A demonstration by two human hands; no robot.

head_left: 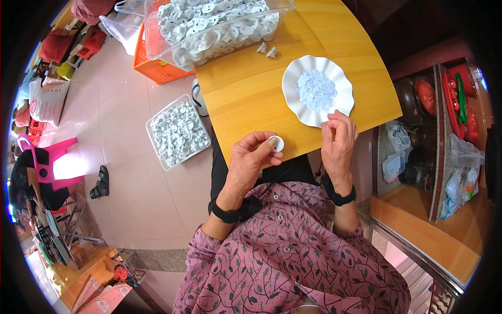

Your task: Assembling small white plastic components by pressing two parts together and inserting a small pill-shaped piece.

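My left hand [248,159] pinches a small round white plastic piece [279,144] between thumb and fingers, above the table's near edge. To its right, my right hand [339,144] is closed in a pinch at the near rim of a white wavy-edged plate [289,86]. Whatever those fingertips hold is too small to make out. A heap of small, flat, pale bluish pieces [316,90] lies in the middle of the plate. Two loose white plastic parts [271,52] sit on the tabletop beyond my left hand.
A clear bin [157,44] full of white parts stands at the far left of the yellow wooden table [235,99], over an orange crate [157,73]. Lower left is a clear tub [166,162] of similar parts. Shelves [436,136] with bags stand right. A black sandal [100,183] lies on the floor.
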